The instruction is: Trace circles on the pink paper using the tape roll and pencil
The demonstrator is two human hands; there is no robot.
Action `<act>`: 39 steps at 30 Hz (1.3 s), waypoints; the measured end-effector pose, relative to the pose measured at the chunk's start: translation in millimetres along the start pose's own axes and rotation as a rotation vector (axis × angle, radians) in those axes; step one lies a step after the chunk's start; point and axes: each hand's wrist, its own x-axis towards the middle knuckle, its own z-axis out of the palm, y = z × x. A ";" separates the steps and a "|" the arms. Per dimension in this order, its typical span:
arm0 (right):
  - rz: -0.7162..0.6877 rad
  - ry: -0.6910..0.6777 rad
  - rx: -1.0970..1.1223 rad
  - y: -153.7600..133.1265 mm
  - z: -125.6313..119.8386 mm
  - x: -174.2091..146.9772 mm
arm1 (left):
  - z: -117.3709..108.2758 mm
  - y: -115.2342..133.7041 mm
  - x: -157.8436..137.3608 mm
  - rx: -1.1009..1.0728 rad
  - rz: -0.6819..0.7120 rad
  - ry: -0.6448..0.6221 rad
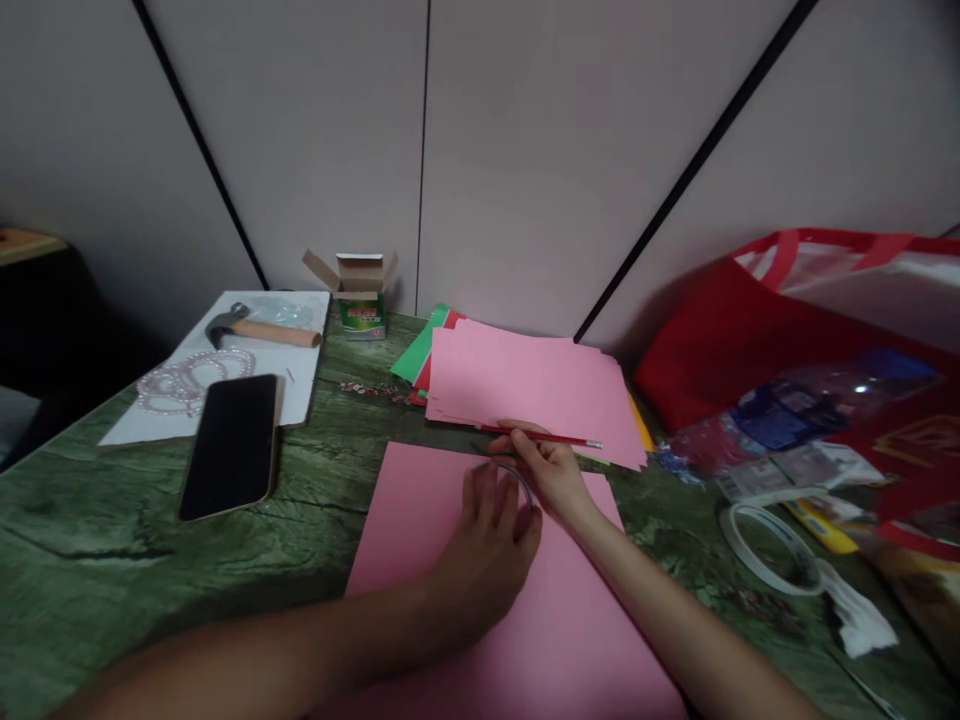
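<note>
A sheet of pink paper (577, 620) lies in front of me on the table. My left hand (487, 560) rests over it, fingers bent down onto a round thing with a thin grey rim (523, 482); most of that thing is hidden under the hand. Just beyond, my right hand (551, 470) pinches a red pencil (559, 437) between thumb and fingers. The pencil lies nearly level, its eraser end pointing right and its other end to the left, above the paper's far edge.
Behind is a stack of pink sheets (525, 375). To the left are a phone (231, 445), a hammer (262, 328), beads (191, 380) and an opened small box (363, 310). At right stand a red bag (697, 330), a plastic bottle (780, 410) and a tape roll (769, 550).
</note>
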 end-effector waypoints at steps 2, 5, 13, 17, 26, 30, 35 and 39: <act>0.005 0.006 0.002 0.6 1.8 -0.4 | 1.6 1.4 -0.3 0.000 -0.004 0.004; 0.005 0.003 0.003 -0.5 3.8 -0.4 | 3.6 2.7 -0.1 0.010 -0.023 0.037; -0.037 -0.007 -0.145 -10.3 7.2 4.0 | 7.3 0.5 -1.1 -0.024 -0.009 0.037; -0.104 -0.132 -0.375 -22.6 12.8 3.0 | 11.3 -0.9 -0.5 -0.062 -0.012 0.003; -0.201 -0.474 -0.710 -38.9 35.7 -1.8 | 13.2 -0.7 1.8 -0.102 -0.002 0.041; -0.208 -0.479 -0.760 -37.0 35.7 0.4 | 12.7 -0.8 1.6 -0.117 -0.002 0.059; -0.188 -0.498 -0.833 -40.1 39.1 1.0 | 11.0 -1.3 1.7 -0.127 0.002 0.049; -0.170 -0.520 -0.860 -42.0 43.3 0.3 | 7.1 -1.8 2.2 -0.131 0.010 0.012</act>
